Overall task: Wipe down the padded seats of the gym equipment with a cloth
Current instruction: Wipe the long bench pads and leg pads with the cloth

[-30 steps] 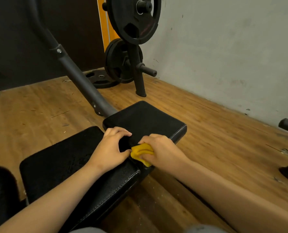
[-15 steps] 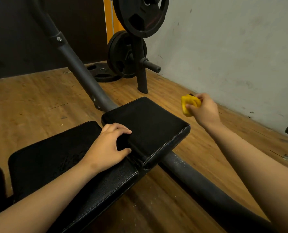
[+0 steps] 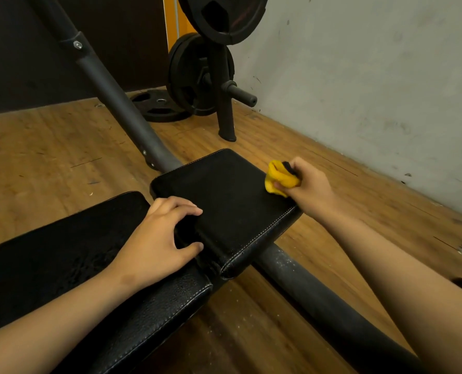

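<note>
The right grip [image 3: 309, 186] is bunching the cloth [image 3: 279, 179] in curled fingers at the pad's [image 3: 229, 201] right edge, the left grip [image 3: 157, 238] is bracing the pad's near-left corner with loosely spread fingers, and flat, overlapping strokes leftward are probably suiting best.

A crumpled yellow cloth [image 3: 281, 179] is held in the right grip [image 3: 309, 188] at the far right edge of the smaller black seat pad [image 3: 232, 201], where cloth and padding are seen touching. The left grip [image 3: 159, 238] is rested, fingers spread and bent, across the gap between that pad and the longer black pad [image 3: 62, 252] nearer the camera. A dark frame tube [image 3: 111, 95] is seen running beneath the pads and rising to the upper left. Black weight plates [image 3: 224, 14] are hung on a rack [image 3: 224, 103] by the grey wall [image 3: 372, 76], and one plate [image 3: 158, 105] is laid flat on the wooden floor [image 3: 49, 147].
</note>
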Action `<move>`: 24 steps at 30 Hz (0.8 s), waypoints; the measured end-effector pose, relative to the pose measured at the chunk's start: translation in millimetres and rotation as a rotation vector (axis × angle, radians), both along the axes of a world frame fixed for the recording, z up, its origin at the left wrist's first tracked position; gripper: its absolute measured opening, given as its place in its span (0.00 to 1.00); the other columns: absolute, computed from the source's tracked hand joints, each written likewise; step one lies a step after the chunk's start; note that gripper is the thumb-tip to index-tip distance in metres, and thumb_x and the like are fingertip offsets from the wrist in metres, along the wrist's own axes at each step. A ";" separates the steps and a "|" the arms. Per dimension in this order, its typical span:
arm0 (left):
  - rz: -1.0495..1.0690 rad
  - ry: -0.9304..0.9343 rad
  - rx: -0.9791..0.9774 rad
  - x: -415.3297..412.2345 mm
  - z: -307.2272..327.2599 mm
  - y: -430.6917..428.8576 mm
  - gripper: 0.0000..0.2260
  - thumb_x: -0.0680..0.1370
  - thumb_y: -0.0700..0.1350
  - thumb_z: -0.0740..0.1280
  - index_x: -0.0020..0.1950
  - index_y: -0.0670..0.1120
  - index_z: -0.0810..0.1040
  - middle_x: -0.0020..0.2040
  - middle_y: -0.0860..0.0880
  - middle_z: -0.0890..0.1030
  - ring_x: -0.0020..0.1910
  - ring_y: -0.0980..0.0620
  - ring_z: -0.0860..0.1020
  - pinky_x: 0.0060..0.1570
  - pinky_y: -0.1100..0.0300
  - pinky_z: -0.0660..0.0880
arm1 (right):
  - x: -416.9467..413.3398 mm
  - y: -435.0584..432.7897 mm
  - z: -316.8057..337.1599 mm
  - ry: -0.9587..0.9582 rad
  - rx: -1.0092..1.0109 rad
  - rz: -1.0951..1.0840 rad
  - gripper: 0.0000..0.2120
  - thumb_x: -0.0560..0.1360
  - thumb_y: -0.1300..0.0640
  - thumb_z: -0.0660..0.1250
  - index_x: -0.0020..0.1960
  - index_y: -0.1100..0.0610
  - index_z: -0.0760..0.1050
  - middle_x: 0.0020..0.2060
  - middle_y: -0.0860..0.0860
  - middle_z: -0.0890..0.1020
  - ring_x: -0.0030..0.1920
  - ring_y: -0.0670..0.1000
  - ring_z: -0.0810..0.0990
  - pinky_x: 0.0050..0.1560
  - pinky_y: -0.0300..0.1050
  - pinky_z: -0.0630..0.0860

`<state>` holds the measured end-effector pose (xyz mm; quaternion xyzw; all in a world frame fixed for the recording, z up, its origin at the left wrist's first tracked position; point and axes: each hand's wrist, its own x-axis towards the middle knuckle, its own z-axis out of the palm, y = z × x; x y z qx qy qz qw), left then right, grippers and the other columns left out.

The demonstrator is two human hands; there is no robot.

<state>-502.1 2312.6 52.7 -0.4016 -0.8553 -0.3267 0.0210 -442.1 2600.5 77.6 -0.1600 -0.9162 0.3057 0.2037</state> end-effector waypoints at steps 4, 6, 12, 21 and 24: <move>0.002 -0.004 0.007 -0.2 -0.9 -0.6 0.24 0.70 0.49 0.76 0.64 0.55 0.75 0.60 0.63 0.70 0.64 0.67 0.62 0.57 0.79 0.59 | -0.4 -7.2 -2.5 -0.026 -0.019 0.008 0.11 0.71 0.57 0.74 0.44 0.54 0.70 0.39 0.45 0.76 0.43 0.47 0.74 0.36 0.34 0.65; -0.001 0.000 0.012 -0.2 -1.1 -0.6 0.24 0.70 0.49 0.76 0.64 0.55 0.75 0.60 0.63 0.70 0.63 0.68 0.61 0.56 0.80 0.58 | 22.1 -9.3 -7.4 -0.025 -0.028 0.073 0.10 0.71 0.56 0.74 0.46 0.54 0.73 0.40 0.45 0.78 0.42 0.45 0.75 0.38 0.36 0.68; -0.007 -0.003 0.000 0.7 -0.3 -0.1 0.24 0.70 0.49 0.75 0.65 0.53 0.75 0.61 0.61 0.70 0.64 0.67 0.61 0.56 0.79 0.59 | -4.8 1.7 -4.4 -0.040 -0.011 -0.050 0.11 0.72 0.56 0.73 0.49 0.56 0.74 0.44 0.47 0.78 0.48 0.50 0.76 0.41 0.44 0.68; -0.009 -0.001 0.007 0.3 -1.2 -0.1 0.25 0.71 0.50 0.74 0.67 0.52 0.74 0.61 0.60 0.70 0.65 0.63 0.62 0.61 0.66 0.64 | 57.5 -77.6 -9.4 -0.026 0.109 0.216 0.15 0.71 0.57 0.72 0.40 0.43 0.67 0.38 0.43 0.74 0.40 0.41 0.73 0.38 0.31 0.65; -0.017 -0.006 0.008 1.5 0.0 -0.3 0.25 0.71 0.50 0.74 0.67 0.52 0.74 0.62 0.59 0.70 0.65 0.62 0.62 0.63 0.64 0.65 | 41.9 -88.9 -11.4 -0.061 0.118 0.214 0.18 0.72 0.56 0.73 0.40 0.42 0.64 0.39 0.43 0.72 0.40 0.39 0.72 0.38 0.27 0.65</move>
